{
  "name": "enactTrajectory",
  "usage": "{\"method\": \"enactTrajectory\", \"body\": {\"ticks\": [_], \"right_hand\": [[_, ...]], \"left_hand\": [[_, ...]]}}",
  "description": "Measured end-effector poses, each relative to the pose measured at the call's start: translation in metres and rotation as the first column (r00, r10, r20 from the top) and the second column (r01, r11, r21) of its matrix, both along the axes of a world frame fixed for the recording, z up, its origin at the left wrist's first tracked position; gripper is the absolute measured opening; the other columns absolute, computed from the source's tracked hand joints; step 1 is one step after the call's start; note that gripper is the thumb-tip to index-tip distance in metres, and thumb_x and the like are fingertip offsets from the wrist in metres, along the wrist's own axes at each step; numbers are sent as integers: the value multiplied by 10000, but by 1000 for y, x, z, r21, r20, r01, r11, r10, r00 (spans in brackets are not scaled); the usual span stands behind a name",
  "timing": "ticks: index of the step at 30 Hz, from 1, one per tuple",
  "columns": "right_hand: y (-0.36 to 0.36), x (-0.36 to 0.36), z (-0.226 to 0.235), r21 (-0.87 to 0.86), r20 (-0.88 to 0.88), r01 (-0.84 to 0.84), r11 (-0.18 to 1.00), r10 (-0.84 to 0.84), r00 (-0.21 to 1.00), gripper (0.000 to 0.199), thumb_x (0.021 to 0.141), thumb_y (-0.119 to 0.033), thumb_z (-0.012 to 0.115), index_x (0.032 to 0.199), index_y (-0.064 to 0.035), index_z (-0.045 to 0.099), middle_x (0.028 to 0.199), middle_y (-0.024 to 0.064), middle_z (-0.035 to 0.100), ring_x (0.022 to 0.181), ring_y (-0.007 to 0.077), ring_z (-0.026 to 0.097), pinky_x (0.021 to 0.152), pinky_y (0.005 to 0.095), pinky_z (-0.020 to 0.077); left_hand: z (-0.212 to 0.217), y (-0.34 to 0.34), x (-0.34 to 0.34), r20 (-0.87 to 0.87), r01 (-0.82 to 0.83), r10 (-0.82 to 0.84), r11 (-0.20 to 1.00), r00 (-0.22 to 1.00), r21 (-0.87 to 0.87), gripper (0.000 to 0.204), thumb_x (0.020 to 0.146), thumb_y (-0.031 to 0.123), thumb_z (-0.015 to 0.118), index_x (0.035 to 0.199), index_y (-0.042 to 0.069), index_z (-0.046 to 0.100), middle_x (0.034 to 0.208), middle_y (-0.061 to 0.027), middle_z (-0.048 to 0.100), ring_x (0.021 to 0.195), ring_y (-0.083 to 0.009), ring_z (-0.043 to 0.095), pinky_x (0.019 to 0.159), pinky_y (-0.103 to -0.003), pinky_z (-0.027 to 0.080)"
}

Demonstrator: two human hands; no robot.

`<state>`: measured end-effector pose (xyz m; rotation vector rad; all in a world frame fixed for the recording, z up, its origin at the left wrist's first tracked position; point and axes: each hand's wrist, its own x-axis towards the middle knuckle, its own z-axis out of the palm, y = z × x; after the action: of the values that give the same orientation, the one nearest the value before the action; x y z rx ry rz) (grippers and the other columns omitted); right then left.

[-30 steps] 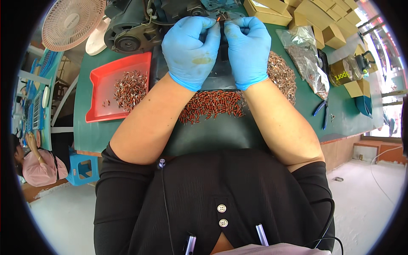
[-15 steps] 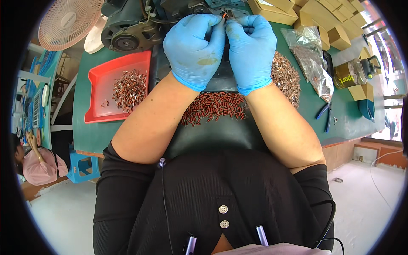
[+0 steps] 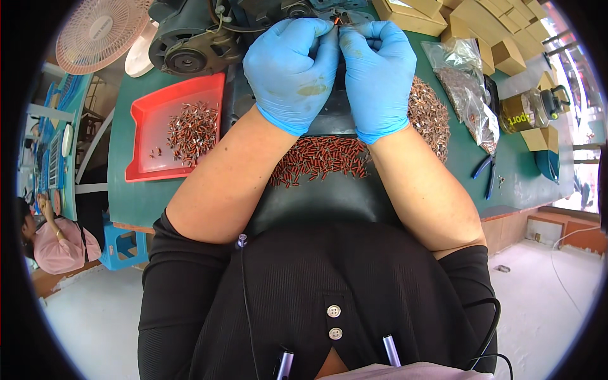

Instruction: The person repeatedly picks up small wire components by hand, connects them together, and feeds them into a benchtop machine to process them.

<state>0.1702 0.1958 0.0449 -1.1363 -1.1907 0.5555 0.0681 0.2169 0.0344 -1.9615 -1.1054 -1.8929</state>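
Both hands wear blue gloves and meet at the working point of a dark machine, at the far middle of the bench. My left hand is closed in a pinch, a brown stain on its back. At its fingertips shows a small orange-red part with a metal end. Close beside it, my right hand is also pinched shut; what its fingertips hold is too small to make out. Below the wrists lies a band of small red cylindrical parts with metal ends. A larger heap of similar parts is by my right forearm.
A red tray with more small parts sits left. To the right are plastic bags of parts, blue-handled pliers, a jar and cardboard boxes. A fan stands far left; another person sits beyond.
My right hand has shifted very slightly to the right. Both hands keep their pinch at the machine, and the piles look the same.
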Motion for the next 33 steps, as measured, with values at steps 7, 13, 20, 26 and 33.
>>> {"method": "enactTrajectory", "body": {"ticks": [7,13,20,26,33], "right_hand": [[1,1,-3,34,-62,-14,999,16,998,158,787,-116,685,794,16,597,678,82,620,606,124,580,590,277,497],[-10,2,-3,67,-175,-122,990,132,976,119,813,-93,669,848,3,608,730,55,631,646,96,574,607,249,489],[-72,34,-13,-119,-181,-303,945,280,943,95,876,-38,584,962,1,600,844,29,614,728,89,556,678,221,462],[-126,93,-42,-422,337,-272,865,428,838,93,839,-40,639,920,1,661,784,9,637,695,58,557,664,221,477],[-169,104,-74,-409,644,-221,885,452,617,131,760,-86,699,876,-28,682,786,99,633,670,198,633,635,299,510]], "left_hand": [[1,-5,0,-5,-1,0,998,1000,-68,77,707,63,721,717,88,649,635,-78,609,545,-251,594,487,-334,460],[3,-14,-3,-2,-1,1,999,1000,-35,69,707,71,722,718,87,656,612,-74,590,522,-250,572,488,-331,454],[10,-64,-13,193,224,-165,914,967,-338,87,778,89,717,819,17,691,658,-38,634,572,-86,560,545,-228,442],[3,-117,-64,130,242,-204,827,970,-507,151,807,134,691,878,1,686,721,-53,672,623,-82,581,611,-220,462],[-62,-144,-202,-51,-160,169,732,984,-662,161,820,132,697,923,9,694,729,-35,663,655,-77,577,643,-228,470]]}}
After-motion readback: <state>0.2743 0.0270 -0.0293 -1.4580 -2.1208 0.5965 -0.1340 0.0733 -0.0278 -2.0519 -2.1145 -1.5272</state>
